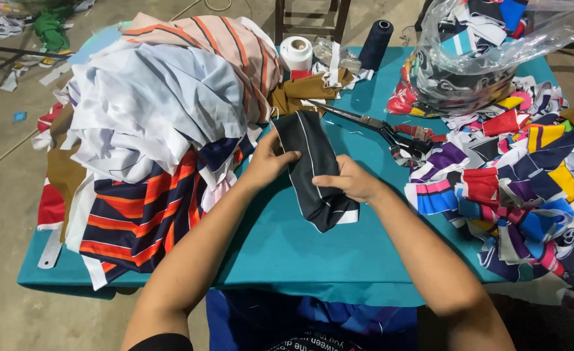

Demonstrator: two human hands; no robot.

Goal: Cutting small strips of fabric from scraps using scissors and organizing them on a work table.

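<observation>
Both hands are clamped on a dark fabric piece point(316, 172) with thin white piping, which lies near the middle of the teal surface point(287, 247); the left hand point(268, 162) grips its left edge about halfway up, thumb on top and fingers tucked behind; the right hand point(350, 181) presses down on its lower right part, fingers curled over the cloth; the two hands sit close together with only the width of the fabric between them; the piece runs at a slant from its upper end near a brown cloth point(303, 91) down to a lower end with a white band at the hem. A pair of large scissors point(371, 123) lies just beyond the right hand, blades pointing toward the brown cloth and red-wrapped handles to the right; a tall heap of garments point(163, 104), pale blue, white and orange-striped, stands on the left of the surface and spills over its edge; a spread of small multicoloured scraps point(527, 188) covers the right side; a clear plastic bag point(488, 52) stuffed with more scraps rests at the far right corner; a white thread spool point(296, 52) and a dark thread cone point(376, 40) stand at the far edge, well apart from the hands.
</observation>
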